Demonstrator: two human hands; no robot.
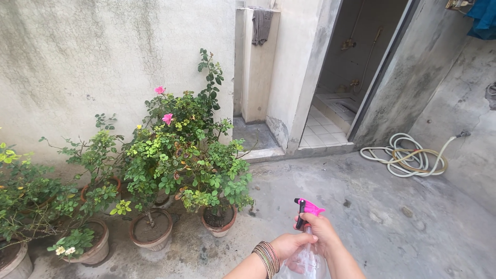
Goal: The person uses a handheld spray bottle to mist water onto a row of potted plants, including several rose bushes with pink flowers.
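While both hands [305, 238] grip: pink-topped spray bottle [308, 248] (clear body).

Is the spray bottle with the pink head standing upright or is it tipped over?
Upright. The spray bottle is held off the ground by both hands, its pink trigger head on top and its clear body below.

Wearing a thick stack of thin bangles, gold mixed with red and green, circling the wrist just behind the left hand [289, 244], showing both forearms bare and sleeveless, carrying nothing on the right hand [321, 227].
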